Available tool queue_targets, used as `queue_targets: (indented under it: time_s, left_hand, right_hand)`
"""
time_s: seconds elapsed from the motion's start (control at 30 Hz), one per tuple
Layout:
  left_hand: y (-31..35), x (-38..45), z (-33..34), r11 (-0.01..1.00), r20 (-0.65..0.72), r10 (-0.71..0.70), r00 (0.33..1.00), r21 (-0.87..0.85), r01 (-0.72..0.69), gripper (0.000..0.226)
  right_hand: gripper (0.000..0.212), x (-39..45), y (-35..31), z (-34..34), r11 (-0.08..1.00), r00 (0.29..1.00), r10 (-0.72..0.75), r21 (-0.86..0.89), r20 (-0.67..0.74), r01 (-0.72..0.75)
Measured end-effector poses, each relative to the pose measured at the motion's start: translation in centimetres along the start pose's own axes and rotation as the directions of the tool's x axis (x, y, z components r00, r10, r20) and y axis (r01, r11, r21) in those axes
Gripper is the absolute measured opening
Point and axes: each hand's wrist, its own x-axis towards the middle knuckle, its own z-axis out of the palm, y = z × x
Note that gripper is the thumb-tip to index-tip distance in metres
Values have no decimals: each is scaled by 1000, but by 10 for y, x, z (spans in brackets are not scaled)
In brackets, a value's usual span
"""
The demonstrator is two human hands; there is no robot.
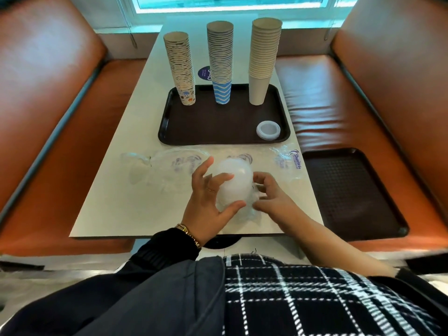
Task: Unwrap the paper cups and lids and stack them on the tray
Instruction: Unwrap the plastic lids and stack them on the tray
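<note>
Both hands, left hand [210, 200] and right hand [271, 197], gripping probably wrapped lids [234, 183] near table edge [169, 235], tray [167, 117] well apart.

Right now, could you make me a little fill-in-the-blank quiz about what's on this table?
1. The brown tray on the table holds ____ tall stacks of paper cups.
2. The middle stack ends in a cup with white and ____ zigzags.
3. The small pile of clear lids sits in the tray's near ____ corner.
4. Both hands grip a wrapped bundle of ____.

Missing words: three; blue; right; lids
</note>
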Motion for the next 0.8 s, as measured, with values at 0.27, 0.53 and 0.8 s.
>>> queue_targets:
  time_s: [0.27,0.53,0.8]
  left_hand:
    - [4,-2,4,995,31,-52,998,-88,55,62]
    - [13,74,3,993,-71,22,997,-115,-30,67]
    - [-27,127,28,987,33,-123,992,-96,126,69]
  right_hand:
    - [97,5,17,27,968,989,-145,-213,-37,134]
    - [93,45,-32,-5,949,948,-274,-203,-162,240]
    - [99,116,-22,-22,958,978,-147,-268,-146,104]
